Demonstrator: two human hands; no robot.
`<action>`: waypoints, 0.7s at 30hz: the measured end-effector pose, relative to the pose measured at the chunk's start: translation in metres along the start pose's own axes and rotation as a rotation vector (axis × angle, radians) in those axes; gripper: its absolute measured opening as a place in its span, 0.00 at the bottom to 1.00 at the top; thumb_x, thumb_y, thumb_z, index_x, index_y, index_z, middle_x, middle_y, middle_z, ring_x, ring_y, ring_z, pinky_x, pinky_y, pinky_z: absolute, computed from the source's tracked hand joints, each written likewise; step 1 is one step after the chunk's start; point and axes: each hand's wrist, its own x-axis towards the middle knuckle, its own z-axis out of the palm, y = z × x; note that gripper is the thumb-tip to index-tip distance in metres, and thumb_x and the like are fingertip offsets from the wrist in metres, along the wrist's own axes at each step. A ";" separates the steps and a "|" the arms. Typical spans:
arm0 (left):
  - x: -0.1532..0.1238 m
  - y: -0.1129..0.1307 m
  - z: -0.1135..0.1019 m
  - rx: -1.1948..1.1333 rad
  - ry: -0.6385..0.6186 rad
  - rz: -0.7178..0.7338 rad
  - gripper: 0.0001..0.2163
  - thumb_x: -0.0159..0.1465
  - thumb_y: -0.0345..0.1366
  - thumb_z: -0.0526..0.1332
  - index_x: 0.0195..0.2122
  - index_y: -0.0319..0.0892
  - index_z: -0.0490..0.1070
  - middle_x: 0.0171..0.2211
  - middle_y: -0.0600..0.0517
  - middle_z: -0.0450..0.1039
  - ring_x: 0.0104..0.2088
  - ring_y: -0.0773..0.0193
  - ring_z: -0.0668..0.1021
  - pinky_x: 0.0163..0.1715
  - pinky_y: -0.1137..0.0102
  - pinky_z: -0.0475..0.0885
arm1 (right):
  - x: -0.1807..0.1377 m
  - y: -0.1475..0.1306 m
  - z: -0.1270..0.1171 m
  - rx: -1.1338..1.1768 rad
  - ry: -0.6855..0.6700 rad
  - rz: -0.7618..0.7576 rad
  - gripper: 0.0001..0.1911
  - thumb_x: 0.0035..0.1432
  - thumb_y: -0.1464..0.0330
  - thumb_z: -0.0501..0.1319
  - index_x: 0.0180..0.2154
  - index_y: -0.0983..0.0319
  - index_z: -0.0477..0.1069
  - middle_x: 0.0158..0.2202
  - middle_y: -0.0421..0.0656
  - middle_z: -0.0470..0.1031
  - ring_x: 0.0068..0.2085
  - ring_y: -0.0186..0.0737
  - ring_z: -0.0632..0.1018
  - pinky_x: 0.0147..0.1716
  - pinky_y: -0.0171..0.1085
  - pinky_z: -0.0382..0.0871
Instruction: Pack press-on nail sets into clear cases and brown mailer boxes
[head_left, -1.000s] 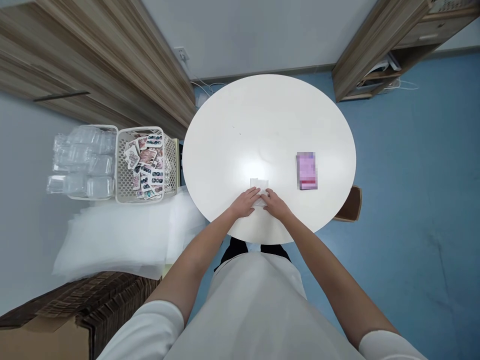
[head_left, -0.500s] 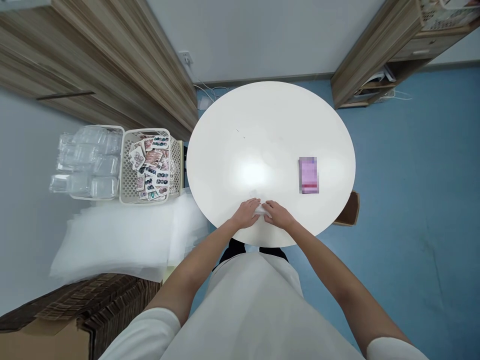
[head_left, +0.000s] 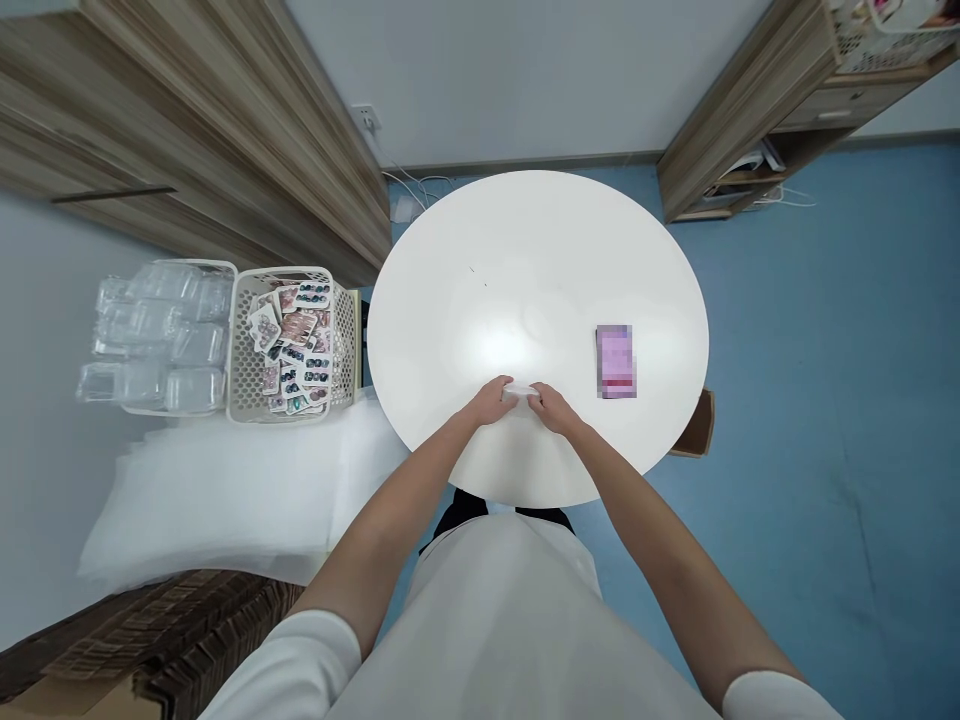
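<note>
Both of my hands meet near the front of a round white table (head_left: 540,250). My left hand (head_left: 491,402) and my right hand (head_left: 553,406) are closed around a small white folded packet (head_left: 520,393), which shows only as a sliver between the fingertips. A pink card or booklet (head_left: 616,361) lies flat on the table to the right of my right hand, apart from it.
A white mesh basket (head_left: 289,340) full of small printed cards stands left of the table, with clear plastic boxes (head_left: 154,335) beside it. White foam sheets (head_left: 225,490) lie below them, above stacked cardboard (head_left: 135,640). Wooden cabinets stand at the back left and right.
The white packet showed more beyond my fingers a second ago; now my hands cover nearly all of it. My hands stay together. The view has shifted slightly.
</note>
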 end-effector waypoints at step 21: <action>-0.018 -0.006 0.050 -0.186 0.513 -0.293 0.17 0.55 0.36 0.59 0.46 0.41 0.62 0.41 0.47 0.67 0.38 0.63 0.72 0.38 0.69 0.67 | -0.010 -0.012 0.054 0.122 0.504 0.392 0.26 0.54 0.58 0.49 0.53 0.61 0.56 0.48 0.49 0.62 0.43 0.44 0.70 0.39 0.39 0.65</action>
